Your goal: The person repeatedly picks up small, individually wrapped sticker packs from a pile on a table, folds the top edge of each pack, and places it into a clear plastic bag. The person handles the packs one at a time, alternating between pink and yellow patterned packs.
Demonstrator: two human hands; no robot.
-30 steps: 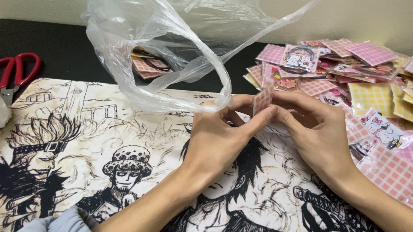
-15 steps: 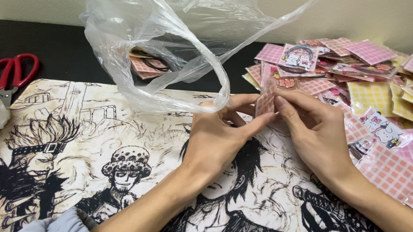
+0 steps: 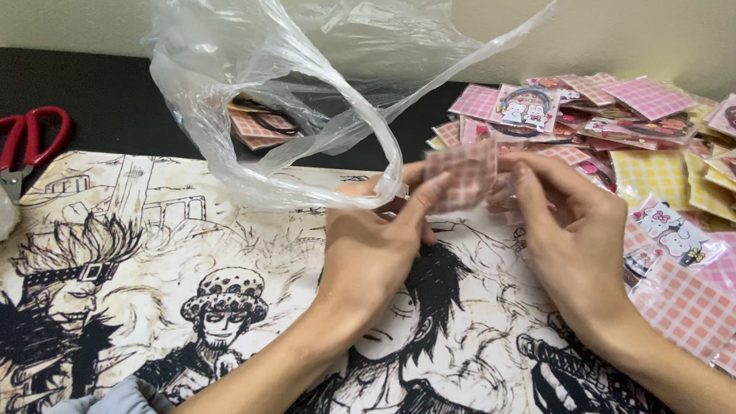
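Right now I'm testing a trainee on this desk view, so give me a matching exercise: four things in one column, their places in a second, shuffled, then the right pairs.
Things:
1. red scissors
2. clear plastic bag
3. pink checked packet
4. pile of packets

Places:
A. pinched between the left hand and the right hand
B. on the black table, far left
C. heaped on the right side
D. rising behind the hands, its handle looped near the left thumb

Pairs: 1-B, 2-D, 3-A, 4-C

Pink-and-white checked packet (image 3: 464, 173); red-handled scissors (image 3: 14, 139); black-and-cream cartoon-print mat (image 3: 161, 242); clear plastic bag (image 3: 283, 66).
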